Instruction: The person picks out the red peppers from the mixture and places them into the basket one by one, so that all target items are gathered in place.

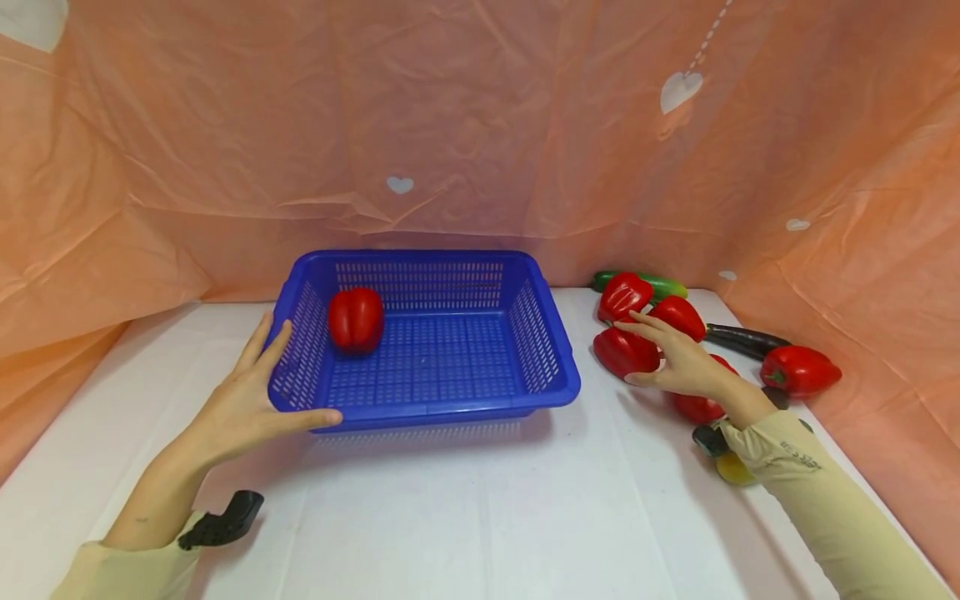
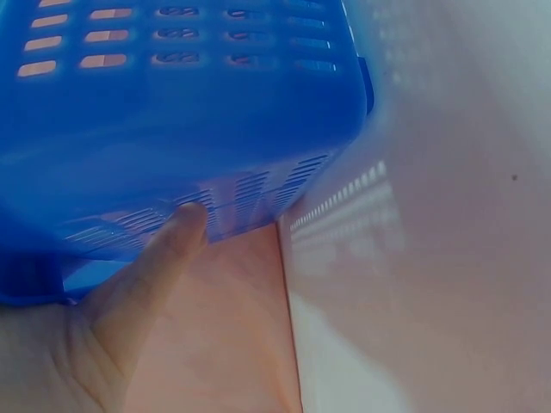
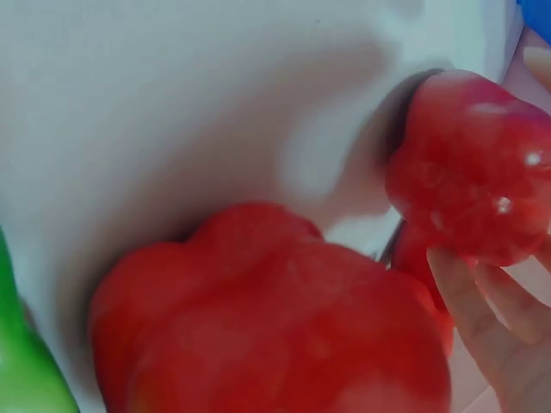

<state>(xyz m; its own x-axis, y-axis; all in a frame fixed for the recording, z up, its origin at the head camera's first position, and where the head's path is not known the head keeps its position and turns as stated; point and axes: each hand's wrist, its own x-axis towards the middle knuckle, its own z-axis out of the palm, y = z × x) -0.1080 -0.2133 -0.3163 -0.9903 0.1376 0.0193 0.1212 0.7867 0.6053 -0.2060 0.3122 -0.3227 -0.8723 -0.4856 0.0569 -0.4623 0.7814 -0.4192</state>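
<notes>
A blue plastic basket (image 1: 450, 410) stands on the white surface, with one red bell pepper (image 1: 356, 321) inside near its left wall. My left hand (image 1: 243, 404) is spread at the basket's left front corner, its thumb reaching along the front rim. In the left wrist view, a straight finger (image 2: 176, 241) lies against the basket's wall (image 2: 198, 112). To the right of the basket, my right hand (image 1: 686, 358) is around a red bell pepper (image 1: 622, 353), thumb and fingers apart. Whether they touch this pepper (image 3: 469, 163) I cannot tell from the right wrist view.
More red bell peppers (image 1: 625, 297) lie close together on the right. A cucumber (image 1: 660, 287) is behind them, and an eggplant (image 1: 746, 340) and another red pepper (image 1: 801, 372) lie farther right. Under the right forearm, a yellow thing (image 1: 733, 469) is partly hidden. Orange cloth (image 1: 465, 125) hangs behind.
</notes>
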